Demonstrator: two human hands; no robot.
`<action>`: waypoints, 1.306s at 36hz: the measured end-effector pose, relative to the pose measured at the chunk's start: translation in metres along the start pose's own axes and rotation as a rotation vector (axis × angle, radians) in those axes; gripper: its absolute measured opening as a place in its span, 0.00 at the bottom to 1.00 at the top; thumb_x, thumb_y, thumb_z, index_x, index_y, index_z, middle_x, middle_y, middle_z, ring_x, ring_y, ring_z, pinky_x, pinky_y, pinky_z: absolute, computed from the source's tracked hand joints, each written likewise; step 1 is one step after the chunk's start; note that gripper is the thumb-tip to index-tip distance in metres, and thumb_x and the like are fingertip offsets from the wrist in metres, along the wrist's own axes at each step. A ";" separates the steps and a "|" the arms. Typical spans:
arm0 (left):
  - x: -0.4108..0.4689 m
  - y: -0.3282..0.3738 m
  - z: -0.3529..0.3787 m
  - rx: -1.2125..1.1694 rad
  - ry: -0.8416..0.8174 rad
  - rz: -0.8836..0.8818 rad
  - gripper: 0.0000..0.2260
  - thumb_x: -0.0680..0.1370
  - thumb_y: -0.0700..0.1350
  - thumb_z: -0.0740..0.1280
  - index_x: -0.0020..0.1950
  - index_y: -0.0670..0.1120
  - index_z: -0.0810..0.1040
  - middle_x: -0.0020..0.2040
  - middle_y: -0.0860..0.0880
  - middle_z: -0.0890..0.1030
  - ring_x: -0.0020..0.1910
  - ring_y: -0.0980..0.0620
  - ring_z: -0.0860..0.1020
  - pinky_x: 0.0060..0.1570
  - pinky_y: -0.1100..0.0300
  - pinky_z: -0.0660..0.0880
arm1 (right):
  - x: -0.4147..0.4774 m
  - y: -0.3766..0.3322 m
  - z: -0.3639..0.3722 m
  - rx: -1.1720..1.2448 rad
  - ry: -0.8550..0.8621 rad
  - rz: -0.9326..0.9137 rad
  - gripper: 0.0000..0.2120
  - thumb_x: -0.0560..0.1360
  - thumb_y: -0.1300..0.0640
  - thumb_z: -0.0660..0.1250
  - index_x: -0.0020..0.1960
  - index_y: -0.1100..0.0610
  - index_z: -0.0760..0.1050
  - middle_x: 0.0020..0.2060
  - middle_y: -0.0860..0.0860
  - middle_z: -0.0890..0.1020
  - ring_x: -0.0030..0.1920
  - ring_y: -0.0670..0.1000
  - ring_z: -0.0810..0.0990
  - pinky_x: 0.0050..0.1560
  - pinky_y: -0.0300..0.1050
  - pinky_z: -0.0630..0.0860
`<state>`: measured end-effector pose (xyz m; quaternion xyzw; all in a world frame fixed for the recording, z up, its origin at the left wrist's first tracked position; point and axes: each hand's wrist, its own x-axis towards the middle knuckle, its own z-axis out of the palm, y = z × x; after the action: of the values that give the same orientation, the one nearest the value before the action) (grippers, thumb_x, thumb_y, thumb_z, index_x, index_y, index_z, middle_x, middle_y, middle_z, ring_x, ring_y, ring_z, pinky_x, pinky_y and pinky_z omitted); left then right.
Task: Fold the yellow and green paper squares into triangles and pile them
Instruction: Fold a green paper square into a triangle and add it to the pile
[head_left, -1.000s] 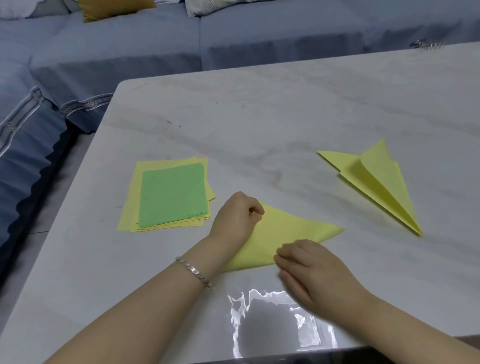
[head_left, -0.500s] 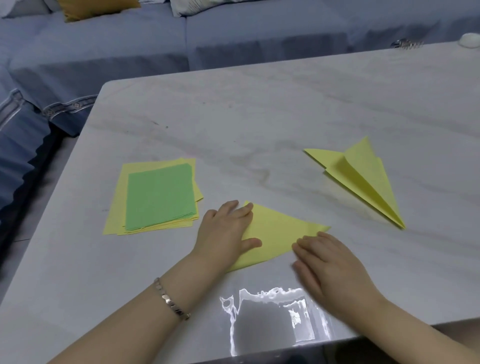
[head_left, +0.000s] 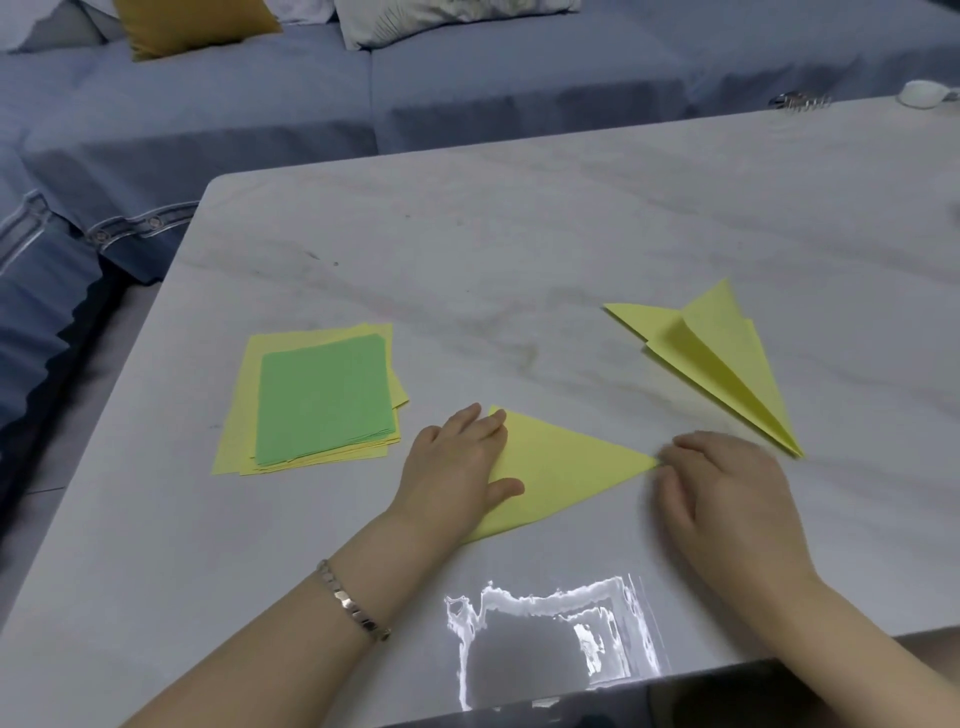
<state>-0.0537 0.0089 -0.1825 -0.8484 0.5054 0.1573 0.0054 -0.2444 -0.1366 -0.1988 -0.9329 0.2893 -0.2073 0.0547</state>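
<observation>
Unfolded stack beside left hand; folded pile near right hand.

A pale marble-patterned table is set against a blue sofa, on which a mustard cushion and a light patterned cushion are propped. At the table's far right edge, a metallic clip-like object is seen just beside a small white object.

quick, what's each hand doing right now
Left hand: open, lying flat on the yellow triangle, holding it down.
Right hand: fingers at the triangle's right tip; whether they pinch it cannot be told.
</observation>
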 end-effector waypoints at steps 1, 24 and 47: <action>0.000 0.000 0.000 0.002 0.001 0.006 0.27 0.78 0.59 0.58 0.74 0.49 0.59 0.76 0.58 0.52 0.75 0.56 0.47 0.66 0.58 0.54 | -0.001 -0.007 0.002 0.052 -0.013 -0.044 0.19 0.73 0.54 0.55 0.47 0.63 0.81 0.46 0.58 0.83 0.48 0.59 0.81 0.55 0.48 0.68; -0.080 -0.037 0.042 -0.072 0.296 0.386 0.22 0.82 0.52 0.47 0.52 0.51 0.82 0.59 0.55 0.80 0.60 0.55 0.76 0.57 0.59 0.67 | -0.002 -0.043 0.014 0.100 -0.271 -0.141 0.19 0.73 0.50 0.54 0.50 0.56 0.82 0.52 0.49 0.83 0.53 0.49 0.81 0.45 0.43 0.79; -0.042 -0.075 -0.006 -0.370 0.451 -0.368 0.28 0.75 0.50 0.68 0.72 0.46 0.64 0.75 0.49 0.61 0.74 0.52 0.57 0.70 0.58 0.54 | 0.055 -0.053 0.011 0.257 -0.680 0.322 0.27 0.63 0.46 0.76 0.57 0.53 0.69 0.51 0.50 0.71 0.49 0.51 0.73 0.44 0.42 0.68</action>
<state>-0.0066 0.0805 -0.1765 -0.9253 0.2955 0.0513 -0.2321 -0.1718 -0.1241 -0.1777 -0.8765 0.3690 0.0902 0.2957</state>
